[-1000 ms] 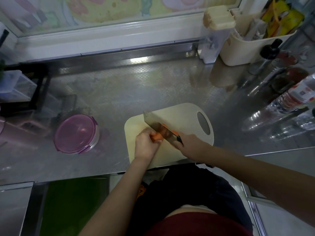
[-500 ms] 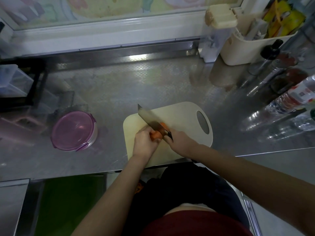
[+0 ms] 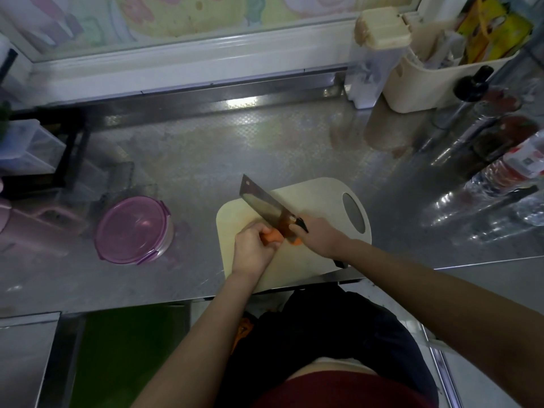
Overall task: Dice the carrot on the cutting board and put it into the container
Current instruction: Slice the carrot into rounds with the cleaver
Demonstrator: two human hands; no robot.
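Left hand: the left hand (image 3: 252, 249) curls over the carrot (image 3: 272, 237) and grips it, pressing it down on the board.
Right hand: the right hand (image 3: 318, 235) is wrapped around the handle of the knife (image 3: 265, 205).
Change: a second ago the broad blade showed more of its flat side above the carrot. Now it stands steeper, with its edge down across the carrot right beside the left fingers.
Meaning: a cross cut seems to be under way. A little orange shows on the right of the blade, but no diced pieces can be seen, so the task looks early.
Board: the cutting board (image 3: 319, 195) lies at the near edge of the surface (image 3: 206, 148), with the carrot on its left half.
Container: the container (image 3: 134, 229) sits left of the board, apart from it, with its purple lid on.
In the way: that lid probably has to come off before any carrot goes in.
Around: a cream basket (image 3: 426, 83) and bottles (image 3: 515, 163) stand at the far right, well away from the board.
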